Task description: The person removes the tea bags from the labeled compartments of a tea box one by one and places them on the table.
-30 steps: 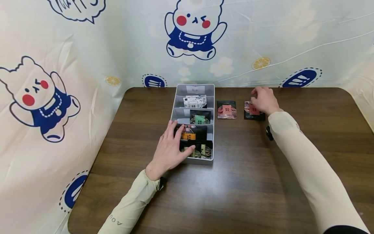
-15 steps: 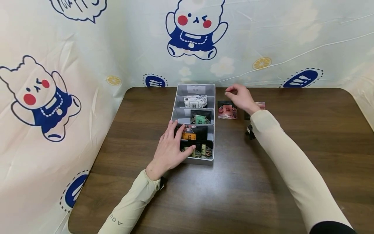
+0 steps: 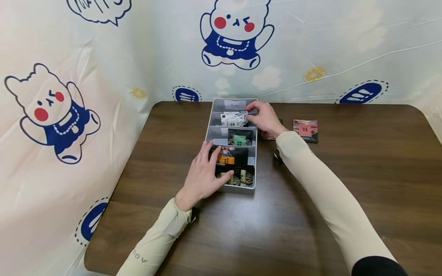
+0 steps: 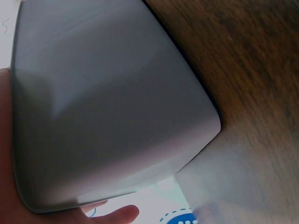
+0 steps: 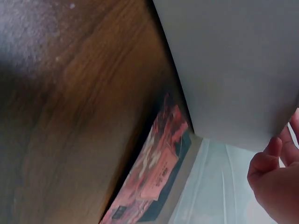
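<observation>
Both of the person's hands are at a long grey plastic divided box (image 3: 238, 189) of packets on the brown wood-grain table (image 3: 293, 211).
The left hand (image 3: 202, 174) rests over the box's left side near its closer end, fingers spread apart; the right hand (image 3: 265, 118) reaches over the far right rim beside white packets with dark print (image 3: 232, 120), and whether its bent fingers pinch one cannot be told. Nearer in the box come a black packet with a green label (image 3: 244, 134), a black packet with an orange label (image 3: 239, 155) and, in the nearest compartment, black packets with yellow-green labels (image 3: 241, 177). A red-and-black packet (image 3: 267, 135) lies just right of the box, partly hidden by the right hand; a second red-and-black packet (image 3: 305, 130) lies farther right.
</observation>
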Motion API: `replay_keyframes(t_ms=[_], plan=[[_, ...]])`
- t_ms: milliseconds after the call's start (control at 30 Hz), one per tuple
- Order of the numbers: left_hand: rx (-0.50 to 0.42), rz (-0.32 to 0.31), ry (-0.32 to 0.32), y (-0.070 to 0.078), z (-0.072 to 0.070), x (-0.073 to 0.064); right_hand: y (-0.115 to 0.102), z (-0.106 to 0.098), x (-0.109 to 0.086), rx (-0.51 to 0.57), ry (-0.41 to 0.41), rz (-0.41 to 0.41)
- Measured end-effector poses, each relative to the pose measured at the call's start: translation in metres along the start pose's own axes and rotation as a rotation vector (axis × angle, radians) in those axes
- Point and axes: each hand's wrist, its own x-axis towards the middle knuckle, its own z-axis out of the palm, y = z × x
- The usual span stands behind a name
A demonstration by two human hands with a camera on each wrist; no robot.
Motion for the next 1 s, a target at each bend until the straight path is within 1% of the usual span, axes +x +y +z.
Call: replay_keyframes(t_ms=[267, 600, 867, 1000], plan=[[-0.001, -0.001, 0.006, 0.0008, -0.0003, -0.0003, -0.0002, 0.0048, -0.0006, 0.014, -0.015, 0.032], [-0.007, 0.005, 0.017, 0.0011, 0.0004, -0.0001, 0.0015, 0.0068, 0.0002, 0.012, 0.003, 0.025], [-0.006, 0.001, 0.014, 0.0019, -0.0001, -0.0001, 0.0037, 0.0085, 0.0012, -0.007, 0.019, -0.006], [-0.004, 0.003, 0.019, 0.0017, 0.0001, 0.0000, 0.0041, 0.0093, 0.0016, -0.016, 0.032, -0.006]])
